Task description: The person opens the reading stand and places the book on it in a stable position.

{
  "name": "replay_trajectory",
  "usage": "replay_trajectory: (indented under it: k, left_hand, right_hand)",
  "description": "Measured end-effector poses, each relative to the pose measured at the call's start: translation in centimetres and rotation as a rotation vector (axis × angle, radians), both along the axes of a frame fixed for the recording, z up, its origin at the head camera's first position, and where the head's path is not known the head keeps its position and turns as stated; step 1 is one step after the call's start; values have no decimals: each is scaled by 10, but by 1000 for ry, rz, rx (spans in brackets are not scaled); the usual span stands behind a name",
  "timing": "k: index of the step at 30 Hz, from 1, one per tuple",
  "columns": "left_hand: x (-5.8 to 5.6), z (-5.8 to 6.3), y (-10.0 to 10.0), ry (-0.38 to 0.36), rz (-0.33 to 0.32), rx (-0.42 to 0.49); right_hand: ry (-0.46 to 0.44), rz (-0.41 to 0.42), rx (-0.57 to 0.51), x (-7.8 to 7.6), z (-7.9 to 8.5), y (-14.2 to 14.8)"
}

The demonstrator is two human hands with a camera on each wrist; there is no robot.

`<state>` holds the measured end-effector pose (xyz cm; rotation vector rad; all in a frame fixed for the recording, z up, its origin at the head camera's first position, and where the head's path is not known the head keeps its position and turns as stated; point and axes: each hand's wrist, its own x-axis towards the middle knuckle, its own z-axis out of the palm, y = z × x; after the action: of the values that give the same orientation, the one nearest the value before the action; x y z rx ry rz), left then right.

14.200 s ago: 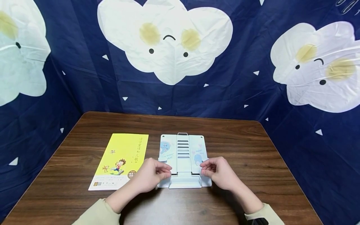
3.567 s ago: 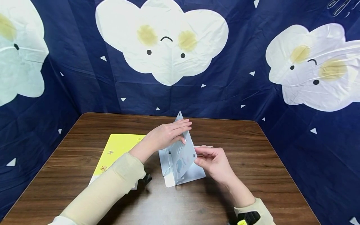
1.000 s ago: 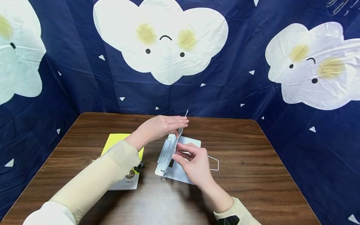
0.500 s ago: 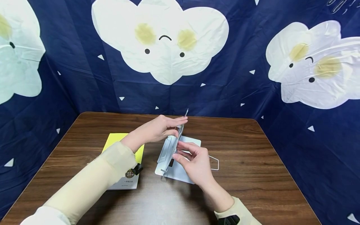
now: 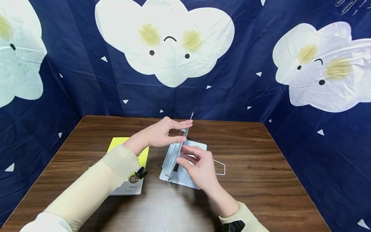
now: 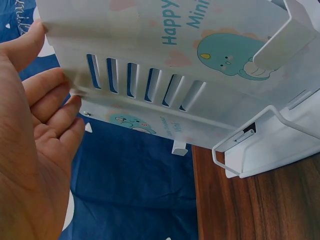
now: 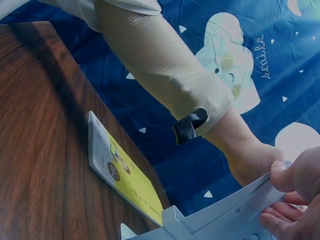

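Observation:
A pale blue-white metal book stand point(image 5: 189, 177) has its base on the table and its slotted panel point(image 6: 150, 55) raised steeply, nearly edge-on in the head view. Small dinosaur drawings and clips show on the panel in the left wrist view. With straight fingers over the panel's upper edge and the thumb spread lower, my left hand point(image 5: 160, 132) touches the panel. My right hand point(image 5: 203, 166) pinches the panel's side edge; in the right wrist view its thumb point(image 7: 282, 175) lies on one side, fingers on the other. A wire loop point(image 5: 224, 169) juts out to the right.
A yellow book point(image 5: 127, 188) lies left of the stand, partly under my left sleeve point(image 5: 98, 180). Both hands work over a brown wooden table point(image 5: 261, 180). Behind it hangs a dark blue cloth point(image 5: 226, 103) with clouds.
The stand lay folded flat facing me; since then it has been turned clockwise and its panel raised. Over the last second, my left thumb has spread from the fingers; my right hand barely moved.

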<state>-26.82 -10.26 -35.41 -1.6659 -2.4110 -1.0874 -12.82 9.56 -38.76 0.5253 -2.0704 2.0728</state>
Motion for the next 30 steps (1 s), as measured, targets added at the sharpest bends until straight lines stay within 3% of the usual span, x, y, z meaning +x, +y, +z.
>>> replay_trajectory:
  k: [19,30]
  left_hand:
    - [5,-4,2,26,-9,18]
    - [12,-4,3,96,-47,72]
  right_hand:
    - [-4,18,10,-1,-2,0]
    - [0,31,12,0,-3,3]
